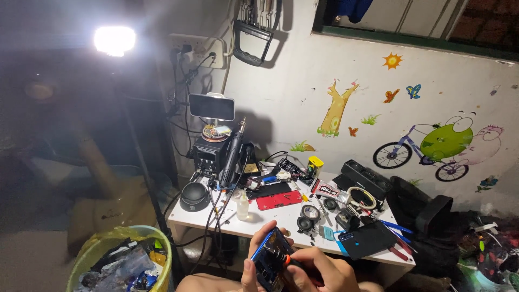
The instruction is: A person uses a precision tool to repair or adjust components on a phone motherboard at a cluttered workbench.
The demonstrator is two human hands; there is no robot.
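The opened phone (268,258) lies in the left hand (258,265), fingers wrapped round its edges, long axis slanting up-right below the table (281,216) edge, while the right hand (319,273) pinches a screwdriver (277,255) onto it.

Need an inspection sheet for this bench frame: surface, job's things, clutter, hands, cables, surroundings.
surface: white table, crowded.
job's things: opened blue phone; screwdriver with orange collar on it.
clutter: red phone cover, dark phone back, blue tweezers, tape roll, small bottle.
hands: left hand grips the phone; right hand holds the screwdriver.
cables: black leads trail off the front edge from the soldering station.
surroundings: bright lamp, wall socket, full green bin, wall stickers.
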